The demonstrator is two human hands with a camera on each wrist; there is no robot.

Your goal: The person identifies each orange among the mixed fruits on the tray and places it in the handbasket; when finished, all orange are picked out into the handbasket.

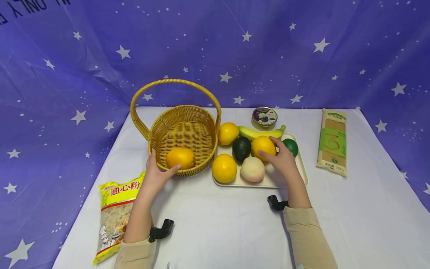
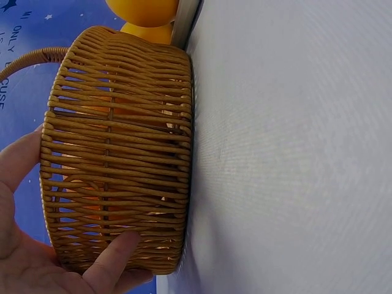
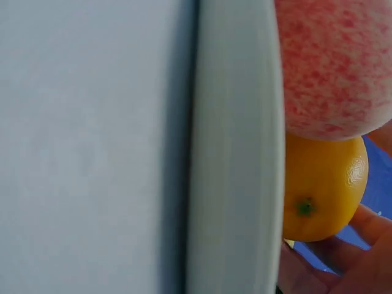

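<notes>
The left hand (image 1: 157, 173) grips the basket (image 1: 189, 134), a mango (image 1: 179, 158) inside. The right hand (image 1: 282, 157) clamps an orange (image 1: 263, 147) at the tray (image 1: 273, 178); a peach (image 1: 252, 170) stands in front, avocado (image 1: 241, 149), banana (image 1: 256, 133) and green fruit (image 1: 291, 147) crowd round. Tin (image 1: 264, 118) behind, noodles (image 1: 332, 144) right, pasta bag (image 1: 115, 218) left.

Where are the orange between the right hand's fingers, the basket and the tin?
Orange (image 1: 261, 145): head view, on its skin.
Basket (image 2: 119, 150): left wrist view, on its woven outer wall.
Tin (image 1: 264, 115): head view, on its lid.
</notes>
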